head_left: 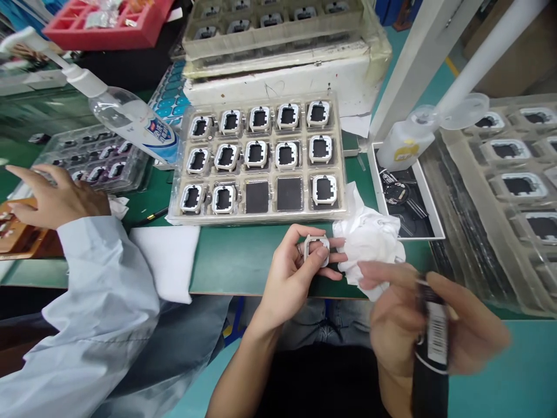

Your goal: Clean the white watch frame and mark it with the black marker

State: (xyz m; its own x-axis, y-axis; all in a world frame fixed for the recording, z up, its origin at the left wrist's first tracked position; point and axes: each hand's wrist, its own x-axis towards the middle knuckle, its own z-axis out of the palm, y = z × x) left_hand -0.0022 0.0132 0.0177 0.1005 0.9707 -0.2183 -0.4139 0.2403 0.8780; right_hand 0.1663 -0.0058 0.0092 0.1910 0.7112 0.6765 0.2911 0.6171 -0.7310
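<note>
Pinching a small watch frame (317, 248) above the counter (235, 255) edge, the left hand (291, 278) lay beside and left of the blurred right hand (430, 325), which clasped a dark labelled tool (435, 337) held upright.

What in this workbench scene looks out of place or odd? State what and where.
Two pockets in the front row of the clear tray show only black squares, one at; the others hold silver frames. One such frame sits in the left hand. A crumpled white tissue lies beside it.
</note>
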